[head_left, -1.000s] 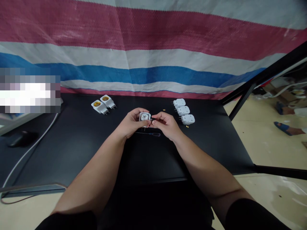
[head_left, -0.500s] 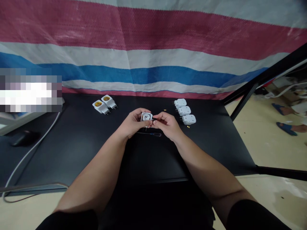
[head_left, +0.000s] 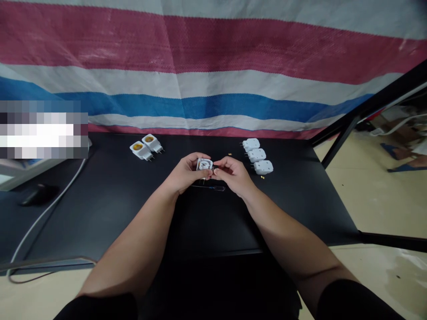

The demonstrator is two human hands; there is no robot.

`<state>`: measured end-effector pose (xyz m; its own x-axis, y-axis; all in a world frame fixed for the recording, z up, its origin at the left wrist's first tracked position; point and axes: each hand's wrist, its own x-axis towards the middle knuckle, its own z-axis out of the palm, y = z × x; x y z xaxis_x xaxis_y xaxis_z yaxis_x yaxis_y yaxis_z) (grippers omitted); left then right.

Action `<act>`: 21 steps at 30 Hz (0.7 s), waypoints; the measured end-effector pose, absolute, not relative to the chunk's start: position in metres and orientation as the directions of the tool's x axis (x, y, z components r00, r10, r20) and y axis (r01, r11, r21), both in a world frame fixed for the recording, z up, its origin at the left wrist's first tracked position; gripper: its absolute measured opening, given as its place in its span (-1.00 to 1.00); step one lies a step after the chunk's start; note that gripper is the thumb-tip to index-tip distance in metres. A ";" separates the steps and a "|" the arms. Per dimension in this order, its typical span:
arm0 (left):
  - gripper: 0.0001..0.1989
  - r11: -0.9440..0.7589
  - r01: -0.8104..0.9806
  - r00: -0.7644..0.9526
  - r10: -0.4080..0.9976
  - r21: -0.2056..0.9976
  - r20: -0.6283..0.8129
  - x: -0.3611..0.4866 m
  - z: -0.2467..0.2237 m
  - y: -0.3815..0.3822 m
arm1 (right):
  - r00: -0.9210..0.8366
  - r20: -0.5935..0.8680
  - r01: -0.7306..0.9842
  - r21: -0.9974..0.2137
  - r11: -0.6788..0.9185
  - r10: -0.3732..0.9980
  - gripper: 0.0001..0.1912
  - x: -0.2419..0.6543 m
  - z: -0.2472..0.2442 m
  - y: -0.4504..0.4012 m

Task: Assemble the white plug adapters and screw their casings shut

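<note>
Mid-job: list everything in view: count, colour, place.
table: 1, black, beneath
open plug: 1, white, centre
socket plugs: 2, white and gold, left
dotted plugs: 3, white, right
gold bits: count unclear, gold, by dotted plugs
screwdriver: 1, dark, table centre
mouse: 1, black, left
cable: 1, pale, left
casing: 1, white, far left
sheet: 1, red, white, blue, behind
frame: 1, black, right
slipper: 1, blue, on floor right
left hand: 1, holding open plug
right hand: 1, at open plug
sleeves: 2, black, bottom

Single head-worn camera, looking forward and down over person's forearms [head_left: 136,231]. Wide view: left hand [head_left: 184,173] and right hand [head_left: 235,174] near centre, fairly close; black tabletop [head_left: 103,200] beneath; striped tarpaulin [head_left: 213,44] ahead across top; floor [head_left: 370,191] at right.
</note>
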<state>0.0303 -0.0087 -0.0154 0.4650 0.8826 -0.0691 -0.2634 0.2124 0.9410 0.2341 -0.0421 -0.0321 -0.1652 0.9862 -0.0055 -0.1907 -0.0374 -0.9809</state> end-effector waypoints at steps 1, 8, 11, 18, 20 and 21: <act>-0.48 0.214 -0.265 0.464 0.883 0.940 -0.070 0.030 -0.015 -0.009 | -0.163 -0.008 -0.182 -0.983 -0.038 0.987 -0.59 0.234 -0.032 -0.042; -0.50 0.205 -0.247 0.442 0.894 0.947 -0.079 0.033 -0.019 -0.008 | -0.161 -0.030 -0.127 -0.991 -0.051 0.987 -0.69 0.236 -0.029 -0.042; -0.47 0.227 -0.239 0.460 0.883 0.944 -0.096 0.033 -0.019 -0.008 | -0.166 -0.046 -0.100 -0.993 -0.063 0.985 -0.71 0.237 -0.027 -0.042; -0.45 0.279 -0.236 0.482 0.866 0.931 -0.137 0.027 -0.016 -0.008 | -0.165 -0.059 -0.084 -0.994 -0.074 0.984 -0.67 0.238 -0.020 -0.043; -0.45 0.294 -0.231 0.500 0.853 0.928 -0.146 0.027 -0.016 -0.008 | -0.178 -0.052 -0.076 -0.995 -0.066 0.983 -0.66 0.238 -0.019 -0.044; -0.45 0.297 -0.228 0.507 0.849 0.927 -0.147 0.027 -0.017 -0.008 | -0.185 -0.051 -0.071 -0.995 -0.065 0.981 -0.65 0.238 -0.019 -0.044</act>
<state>0.0270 -0.0080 -0.0165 0.5069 0.8493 -0.1474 -0.2284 0.2972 0.9271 0.2375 -0.0439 -0.0185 -0.1848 0.9815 -0.0506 -0.0714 -0.0648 -0.9953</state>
